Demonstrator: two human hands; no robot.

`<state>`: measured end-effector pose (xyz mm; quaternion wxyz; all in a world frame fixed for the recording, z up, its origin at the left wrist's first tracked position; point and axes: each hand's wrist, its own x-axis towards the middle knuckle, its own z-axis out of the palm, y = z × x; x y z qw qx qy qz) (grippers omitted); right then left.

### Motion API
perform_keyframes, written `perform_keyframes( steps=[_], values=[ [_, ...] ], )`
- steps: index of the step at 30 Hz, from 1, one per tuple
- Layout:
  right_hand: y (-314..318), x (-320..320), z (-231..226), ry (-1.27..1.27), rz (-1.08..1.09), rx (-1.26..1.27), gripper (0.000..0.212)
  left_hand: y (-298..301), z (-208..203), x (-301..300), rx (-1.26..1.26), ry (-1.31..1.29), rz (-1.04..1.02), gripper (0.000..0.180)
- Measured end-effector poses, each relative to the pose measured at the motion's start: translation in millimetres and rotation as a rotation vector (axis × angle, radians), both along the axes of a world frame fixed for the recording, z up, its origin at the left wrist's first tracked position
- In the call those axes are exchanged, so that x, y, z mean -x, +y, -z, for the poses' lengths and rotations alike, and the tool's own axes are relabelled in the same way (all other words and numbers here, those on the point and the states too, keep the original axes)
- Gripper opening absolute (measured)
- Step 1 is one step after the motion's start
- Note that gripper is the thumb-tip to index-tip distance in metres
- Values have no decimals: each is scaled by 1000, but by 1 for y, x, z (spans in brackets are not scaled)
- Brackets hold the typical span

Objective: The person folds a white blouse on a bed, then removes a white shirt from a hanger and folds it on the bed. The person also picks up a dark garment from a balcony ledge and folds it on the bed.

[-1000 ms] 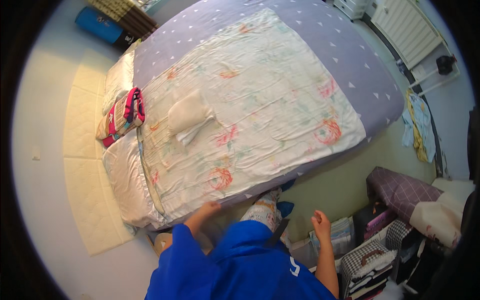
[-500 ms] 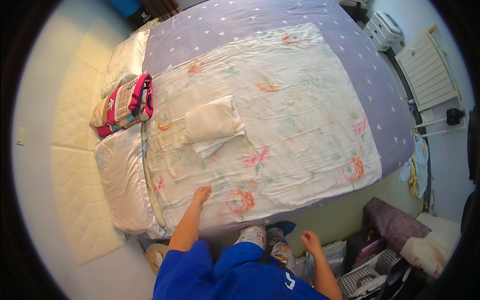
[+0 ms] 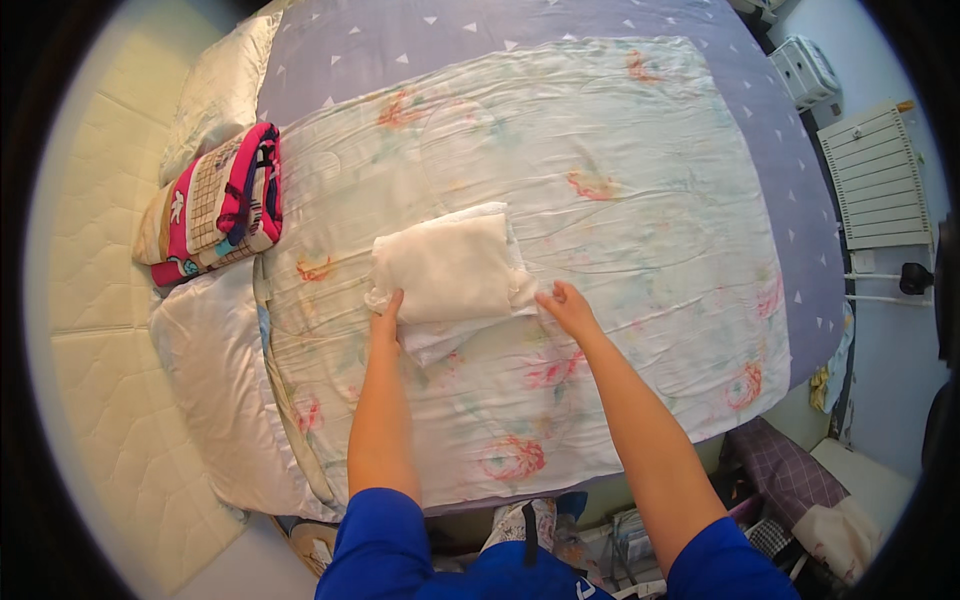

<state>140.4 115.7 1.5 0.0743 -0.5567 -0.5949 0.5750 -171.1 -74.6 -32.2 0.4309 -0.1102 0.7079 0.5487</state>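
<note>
A folded cream garment [image 3: 440, 268] lies on top of a folded white cloth [image 3: 440, 340] in the middle of a floral quilt [image 3: 640, 250]. My left hand [image 3: 387, 318] grips the garment's near left corner, its thumb showing and its other fingers partly hidden. At the near right corner, my right hand [image 3: 568, 310] has its fingers pinched together on the edge of the garment. Both forearms reach forward over the quilt, one on each side of the white cloth.
A pink patterned folded blanket [image 3: 220, 205] rests on the left between two satin pillows [image 3: 225, 380], against a cream padded headboard [image 3: 90, 270]. Under the quilt is a purple bedsheet [image 3: 800, 250] with white triangles. A white radiator [image 3: 875, 175] and a plaid cover [image 3: 780, 470] are at right.
Both hands have moved forward to the garment, the right one from beside the bed. The garment now looks straighter and squarer. My view has shifted closer over the bed.
</note>
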Motion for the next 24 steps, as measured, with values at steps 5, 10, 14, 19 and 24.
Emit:
perform_keyframes(
  steps=[5,10,14,19,24],
  values=[
    [13,81,-9,237,130,251,74,7,-7,15,-69,-109,-8,77],
    [18,90,-21,138,34,583,62,12,-25,21,-104,-375,-12,67],
    [-20,44,-46,108,166,446,56,9,-48,-7,-255,-459,194,60],
    [-109,-67,-80,131,359,201,42,-5,-86,-104,-244,-372,443,55],
    [-192,-175,-122,-227,436,-143,38,-15,-110,-255,-206,184,898,56]
  ],
)
